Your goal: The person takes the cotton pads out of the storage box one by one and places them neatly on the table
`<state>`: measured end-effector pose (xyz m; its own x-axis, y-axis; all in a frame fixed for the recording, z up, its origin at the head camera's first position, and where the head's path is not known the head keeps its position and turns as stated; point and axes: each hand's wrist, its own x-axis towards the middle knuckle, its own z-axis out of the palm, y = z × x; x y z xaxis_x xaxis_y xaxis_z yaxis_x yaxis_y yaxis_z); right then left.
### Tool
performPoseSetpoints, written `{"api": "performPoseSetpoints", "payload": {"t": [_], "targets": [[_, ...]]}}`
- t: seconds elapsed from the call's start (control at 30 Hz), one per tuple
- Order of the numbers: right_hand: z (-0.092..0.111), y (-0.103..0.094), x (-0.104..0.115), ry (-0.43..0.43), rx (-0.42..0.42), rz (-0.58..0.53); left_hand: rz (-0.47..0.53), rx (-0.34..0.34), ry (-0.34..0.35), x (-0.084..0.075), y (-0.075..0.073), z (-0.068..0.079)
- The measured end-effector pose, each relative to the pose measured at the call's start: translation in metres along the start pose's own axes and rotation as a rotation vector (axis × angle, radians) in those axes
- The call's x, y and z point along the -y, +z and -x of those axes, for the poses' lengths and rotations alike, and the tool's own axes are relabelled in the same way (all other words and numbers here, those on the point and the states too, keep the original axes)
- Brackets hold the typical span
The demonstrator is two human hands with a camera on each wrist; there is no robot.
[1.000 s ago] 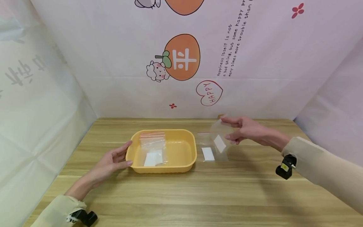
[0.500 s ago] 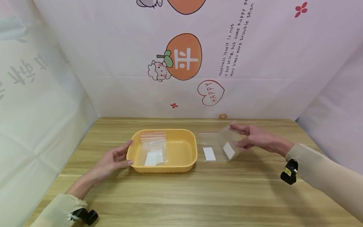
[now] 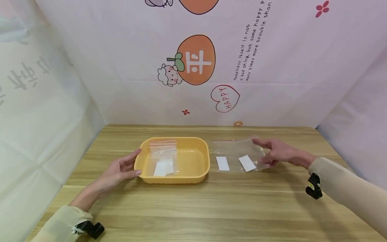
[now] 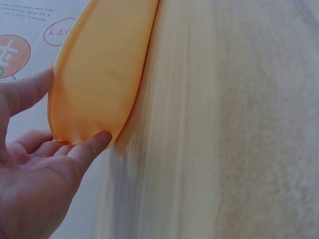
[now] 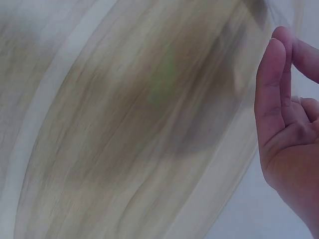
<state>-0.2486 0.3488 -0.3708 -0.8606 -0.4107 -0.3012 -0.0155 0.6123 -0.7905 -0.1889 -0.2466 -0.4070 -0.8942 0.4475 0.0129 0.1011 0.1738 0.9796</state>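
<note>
My left hand [image 3: 121, 168] holds the left end of a yellow plastic basin [image 3: 193, 177], thumb and fingers spread around its rounded end. In the left wrist view, fingertips press the outer wall of the basin [image 4: 107, 64]. Inside it, on the left, lie several clear zip bags [image 3: 163, 152] with red-striped tops and white cards. To the right of the basin a clear zip bag holding a white card [image 3: 222, 163] lies flat. My right hand [image 3: 276, 153] pinches the right edge of another zip bag with a white card [image 3: 247, 163], which slants beside the first.
The wood-grain table [image 3: 187, 208] reaches back to a printed cloth [image 3: 136, 67] hung behind it, with more cloth on both sides. The right half of the basin shows its bare bottom. A wrist camera [image 3: 314, 186] sits on the right sleeve.
My right hand has moved right and lowered the zip bag it pinches from a raised, tilted position to nearly flat beside the other bag. My left hand has stayed on the basin.
</note>
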Motion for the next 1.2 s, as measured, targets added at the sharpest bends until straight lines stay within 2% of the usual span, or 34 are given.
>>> {"api": "performPoseSetpoints", "payload": {"t": [0.17, 0.4, 1.2], "targets": [[0.000, 0.001, -0.003, 0.012, -0.019, 0.060, 0.003, 0.002, 0.003, 0.000, 0.000, 0.000], [-0.003, 0.002, -0.008, 0.014, -0.040, 0.088, 0.002, 0.003, 0.003, 0.000, -0.001, 0.001], [-0.012, 0.008, -0.017, -0.043, -0.060, 0.211, 0.003, -0.005, -0.004, 0.001, -0.003, 0.001]]}}
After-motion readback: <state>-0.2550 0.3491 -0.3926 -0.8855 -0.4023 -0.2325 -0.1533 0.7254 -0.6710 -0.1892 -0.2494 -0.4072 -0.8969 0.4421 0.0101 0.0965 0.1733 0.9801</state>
